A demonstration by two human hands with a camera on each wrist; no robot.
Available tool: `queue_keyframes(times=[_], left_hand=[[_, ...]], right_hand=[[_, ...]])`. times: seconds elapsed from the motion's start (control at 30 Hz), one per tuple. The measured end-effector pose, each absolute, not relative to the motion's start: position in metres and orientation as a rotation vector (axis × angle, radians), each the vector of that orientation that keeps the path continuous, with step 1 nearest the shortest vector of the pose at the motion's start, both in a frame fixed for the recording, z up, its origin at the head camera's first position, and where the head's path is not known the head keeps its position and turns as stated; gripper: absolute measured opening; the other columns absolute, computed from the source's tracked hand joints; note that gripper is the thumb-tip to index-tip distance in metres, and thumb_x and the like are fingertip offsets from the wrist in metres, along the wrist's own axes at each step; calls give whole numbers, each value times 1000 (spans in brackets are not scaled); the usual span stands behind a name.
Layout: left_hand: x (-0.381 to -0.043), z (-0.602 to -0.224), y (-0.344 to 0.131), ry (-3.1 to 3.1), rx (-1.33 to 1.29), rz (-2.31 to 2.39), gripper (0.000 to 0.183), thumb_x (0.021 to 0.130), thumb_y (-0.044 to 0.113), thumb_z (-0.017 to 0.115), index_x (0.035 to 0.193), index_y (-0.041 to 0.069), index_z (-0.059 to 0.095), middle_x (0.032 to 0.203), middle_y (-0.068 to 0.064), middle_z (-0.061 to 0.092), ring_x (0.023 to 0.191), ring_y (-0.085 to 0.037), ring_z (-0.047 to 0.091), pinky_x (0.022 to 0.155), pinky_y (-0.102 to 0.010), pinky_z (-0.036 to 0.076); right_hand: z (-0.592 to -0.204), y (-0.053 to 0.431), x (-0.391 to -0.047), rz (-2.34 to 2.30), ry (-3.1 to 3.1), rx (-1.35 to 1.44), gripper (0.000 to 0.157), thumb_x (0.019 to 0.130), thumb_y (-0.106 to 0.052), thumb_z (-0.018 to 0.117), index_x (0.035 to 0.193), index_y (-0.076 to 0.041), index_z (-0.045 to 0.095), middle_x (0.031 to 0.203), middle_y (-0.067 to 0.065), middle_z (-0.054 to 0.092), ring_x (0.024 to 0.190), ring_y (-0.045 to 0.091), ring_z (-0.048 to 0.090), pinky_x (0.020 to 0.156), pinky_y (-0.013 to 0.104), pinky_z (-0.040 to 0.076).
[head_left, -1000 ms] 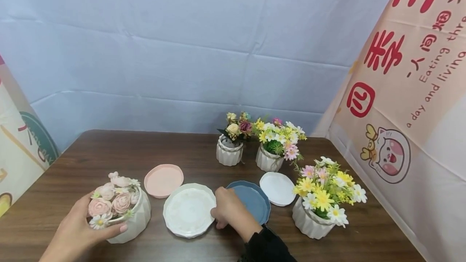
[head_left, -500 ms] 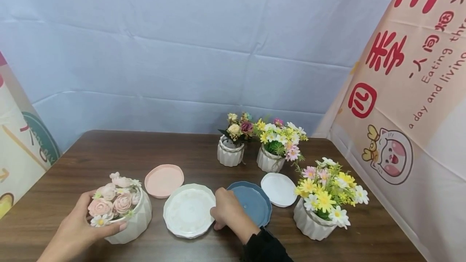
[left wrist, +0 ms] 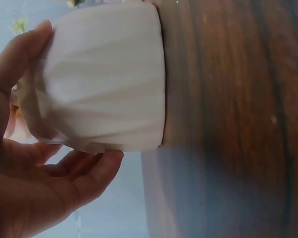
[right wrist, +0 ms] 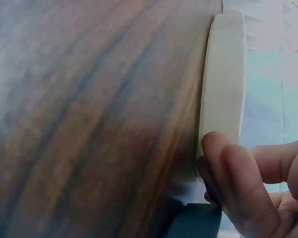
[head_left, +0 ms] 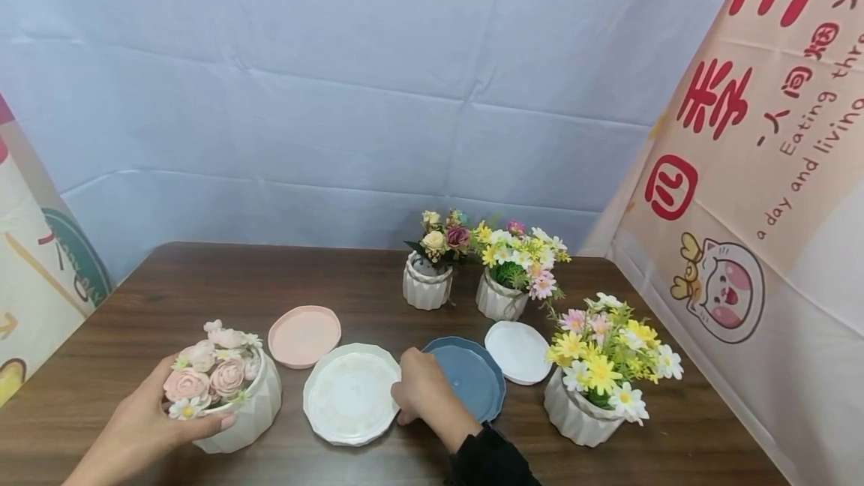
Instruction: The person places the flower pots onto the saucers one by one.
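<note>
Almost nothing has moved since the earlier frame: the left grip [head_left: 143,417] curls thumb and fingers around the white fluted flowerpot [head_left: 253,415] at the near left of the bench [head_left: 283,268]. To its right, the right grip [head_left: 420,387] pinches the right edge of the white plate [head_left: 351,396], 1 blue plate [head_left: 469,379] lying just right.

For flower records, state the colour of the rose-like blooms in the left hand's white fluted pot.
The blooms are pale pink, clearest in the head view.
</note>
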State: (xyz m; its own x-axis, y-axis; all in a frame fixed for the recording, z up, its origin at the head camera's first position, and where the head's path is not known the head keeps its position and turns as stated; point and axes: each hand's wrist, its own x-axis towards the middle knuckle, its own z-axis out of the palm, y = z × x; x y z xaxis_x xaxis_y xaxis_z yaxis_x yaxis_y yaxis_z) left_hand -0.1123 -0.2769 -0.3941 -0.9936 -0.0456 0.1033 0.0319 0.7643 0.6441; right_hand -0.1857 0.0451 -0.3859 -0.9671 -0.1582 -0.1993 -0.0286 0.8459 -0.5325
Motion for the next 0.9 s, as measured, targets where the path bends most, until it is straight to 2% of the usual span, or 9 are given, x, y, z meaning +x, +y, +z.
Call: queue_keyframes(times=[0.33, 0.5, 0.57, 0.73, 0.9], left_hand=[[-113, -400, -275, -2777, -90, -1023, 99, 66, 35, 84, 138, -2, 27, 120, -29, 50, 103, -41, 51, 74, -52, 43], [-115, -405, -274, -2728, -134, -974, 96, 64, 33, 85, 137, 1, 32, 118, -22, 53, 98, -27, 53, 72, -37, 45], [-115, -406, -273, -2715, -137, -960, 96, 64, 33, 85, 137, 1, 33, 117, -21, 54, 97, -25, 53, 70, -34, 45], [-114, -406, -273, -2741, -122, -972, 99, 65, 35, 84, 138, -2, 29, 118, -25, 52, 101, -36, 52, 72, -45, 44], [-112, -406, -276, -2769, -122, -999, 99, 66, 34, 84, 138, -3, 28, 121, -25, 50, 103, -39, 50, 74, -48, 44]], right_hand=[[-383, 47, -185, -848, 2763, -242, 4, 77, 5, 59, 80, 3, 60, 62, 9, 49, 38, 12, 54, 37, 23, 44], [-380, 44, -184, -834, 2758, -251, 7, 77, 4, 59, 82, 2, 62, 64, 8, 50, 37, 11, 54, 37, 22, 43], [-379, 42, -183, -815, 2765, -258, 7, 76, 5, 60, 82, 2, 62, 63, 8, 51, 37, 11, 53, 37, 22, 43], [-380, 37, -182, -794, 2753, -264, 9, 76, 6, 61, 84, 3, 62, 61, 7, 51, 37, 11, 54, 37, 23, 43], [-382, 32, -181, -772, 2742, -270, 7, 75, 6, 61, 81, 2, 61, 59, 7, 51, 38, 12, 54, 38, 24, 44]])
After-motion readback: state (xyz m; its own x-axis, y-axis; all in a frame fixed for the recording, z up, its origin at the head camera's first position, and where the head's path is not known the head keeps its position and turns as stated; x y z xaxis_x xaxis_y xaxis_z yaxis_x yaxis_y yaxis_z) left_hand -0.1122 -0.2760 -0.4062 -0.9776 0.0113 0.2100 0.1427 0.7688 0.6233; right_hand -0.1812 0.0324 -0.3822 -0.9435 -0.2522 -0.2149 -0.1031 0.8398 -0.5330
